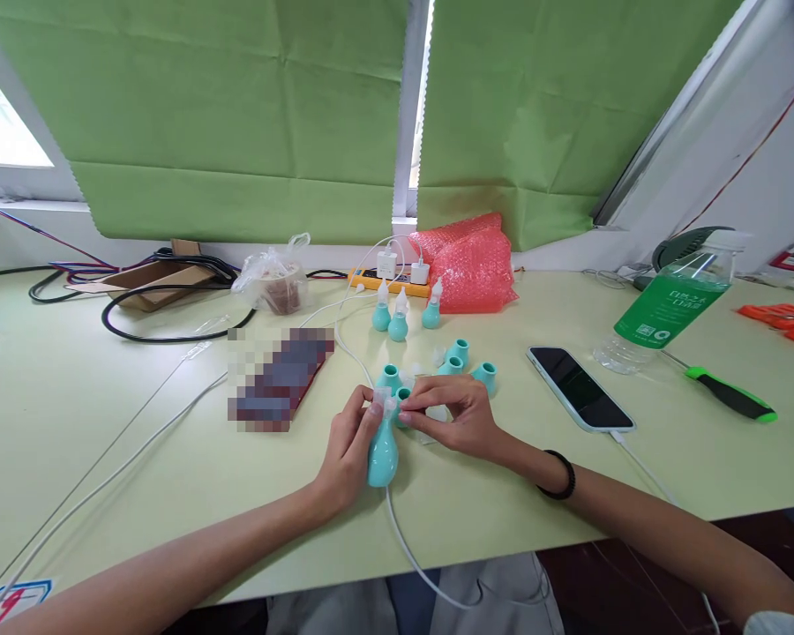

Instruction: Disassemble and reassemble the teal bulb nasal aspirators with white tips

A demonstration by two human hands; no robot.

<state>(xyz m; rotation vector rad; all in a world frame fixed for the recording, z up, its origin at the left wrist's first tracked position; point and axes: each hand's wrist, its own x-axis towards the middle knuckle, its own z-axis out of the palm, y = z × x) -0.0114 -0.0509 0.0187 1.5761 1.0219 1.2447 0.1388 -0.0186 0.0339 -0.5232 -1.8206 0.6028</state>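
Observation:
My left hand (352, 445) is closed around the neck of a teal nasal aspirator bulb (383, 459), its round end hanging down. A small clear piece (385, 399) shows at the top of that bulb, by my left thumb. My right hand (455, 414) is in a pinch just right of it; whatever lies between its fingertips is too small to make out. Open-necked teal bulbs (485, 377) stand behind and beside my hands, partly covered by them. Farther back, three assembled aspirators (398, 324) stand upright with translucent tips.
A white-cased phone (582, 388), a green-labelled bottle (675, 300) and a screwdriver (734, 394) lie or stand to the right. Behind are a power strip (397, 284) and pink bubble wrap (473, 269). Leftward are a blurred dark-red item (283, 381), a bagged cup (281, 287) and cables (165, 338).

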